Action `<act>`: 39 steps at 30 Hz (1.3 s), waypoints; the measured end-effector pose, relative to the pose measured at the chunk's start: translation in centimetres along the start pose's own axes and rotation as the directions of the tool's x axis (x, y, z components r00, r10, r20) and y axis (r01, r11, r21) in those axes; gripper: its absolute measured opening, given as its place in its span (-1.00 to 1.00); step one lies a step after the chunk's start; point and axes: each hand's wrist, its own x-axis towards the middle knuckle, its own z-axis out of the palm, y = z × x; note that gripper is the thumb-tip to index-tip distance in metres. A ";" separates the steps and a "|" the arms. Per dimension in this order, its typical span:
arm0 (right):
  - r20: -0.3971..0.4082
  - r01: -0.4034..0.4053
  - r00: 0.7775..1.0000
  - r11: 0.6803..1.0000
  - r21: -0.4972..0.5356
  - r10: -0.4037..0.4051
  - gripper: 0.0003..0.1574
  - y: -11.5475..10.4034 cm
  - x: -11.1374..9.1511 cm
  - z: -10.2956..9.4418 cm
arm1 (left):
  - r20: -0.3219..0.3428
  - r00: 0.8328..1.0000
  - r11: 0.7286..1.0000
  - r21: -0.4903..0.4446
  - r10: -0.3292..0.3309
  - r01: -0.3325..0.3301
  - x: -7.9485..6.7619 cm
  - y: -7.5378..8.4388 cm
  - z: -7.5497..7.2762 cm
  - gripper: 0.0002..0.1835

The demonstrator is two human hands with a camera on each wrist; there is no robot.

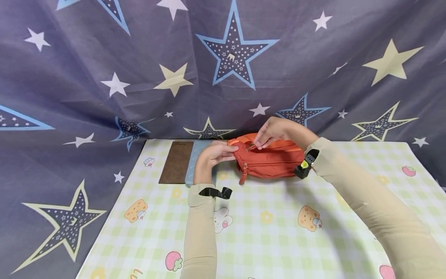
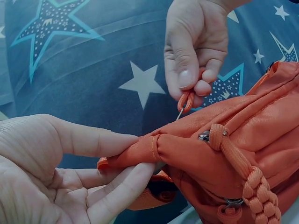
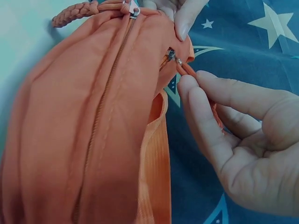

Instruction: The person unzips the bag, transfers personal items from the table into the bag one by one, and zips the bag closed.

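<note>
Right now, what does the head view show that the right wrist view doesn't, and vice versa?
Only the head view shows the flat brown item, the light-blue item beside it and both beige sleeves. Only the right wrist view resolves the teeth along the long zipper. Both show the orange bag, the left hand at one end, the right hand pinching a zipper pull, and the starred cloth.

From here, the left hand hides part of the blue item, and I can't tell what it is. The right hand covers much of the cord it pinches. Both sleeves and the bench's near edge are cut off.
</note>
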 end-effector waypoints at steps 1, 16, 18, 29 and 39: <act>-0.003 0.000 1.000 1.000 0.008 0.000 -0.77 0.2 0.0 -0.1 | 0.001 1.000 1.000 0.001 -0.001 0.001 0.0 0.0 0.0 -0.83; -0.038 0.002 0.999 0.997 0.082 0.002 -0.67 1.6 0.0 -0.5 | 0.039 0.999 1.000 -0.007 -0.005 0.005 0.0 -0.1 0.0 -0.84; -0.048 -0.002 0.999 0.996 0.089 0.006 -0.70 1.6 0.0 -0.6 | 0.047 0.999 1.000 -0.004 -0.005 0.006 0.0 0.0 0.1 -0.85; -0.103 0.002 0.995 0.995 0.098 0.008 -0.67 1.6 -1.0 -1.5 | 0.070 0.998 1.000 -0.029 0.006 -0.004 0.2 -0.3 -0.1 -0.76; -0.149 0.003 0.989 0.997 0.079 0.009 -0.67 1.1 -1.7 -2.0 | 0.051 0.999 0.999 -0.040 0.005 -0.003 0.3 -0.2 0.2 -0.86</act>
